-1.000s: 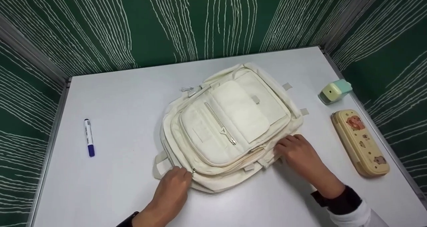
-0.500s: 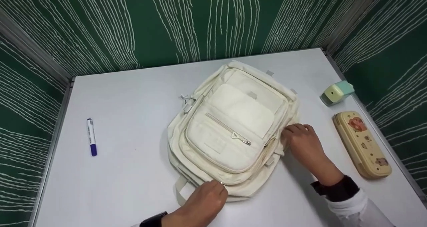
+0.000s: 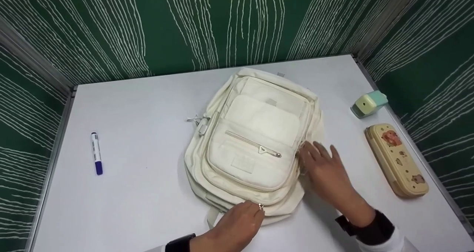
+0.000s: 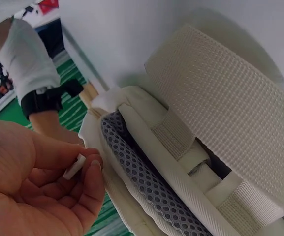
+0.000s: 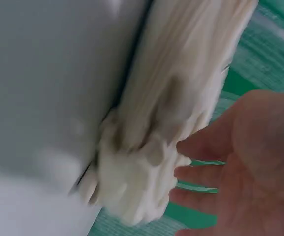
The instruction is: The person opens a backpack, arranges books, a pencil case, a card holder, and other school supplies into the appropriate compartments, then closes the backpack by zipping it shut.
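Note:
A cream backpack (image 3: 255, 170) lies front side up on the white table, its top loop toward the person. At its near end, my left hand (image 3: 239, 224) pinches a small whitish zipper pull (image 4: 74, 167) between thumb and forefinger. The metal zipper slider (image 3: 261, 206) shows just beside those fingers. Over the bag's right side my right hand (image 3: 327, 174) is spread, its fingertips against or very near the fabric. In the right wrist view its fingers are extended next to the blurred side of the bag, and nothing is seen gripped. Grey mesh padding (image 4: 146, 177) shows in the left wrist view.
On the right of the table stand a green and yellow pencil sharpener (image 3: 369, 104) and a yellow pencil case (image 3: 397, 160) with printed animals. A white marker with a blue cap (image 3: 96, 153) lies at the left. Green panels with white lines (image 3: 218, 26) surround the table.
The backpack has turned on the table, its near end swinging right. My left hand has moved right with it. My right hand has gone from gripping the bag's side to spread fingers.

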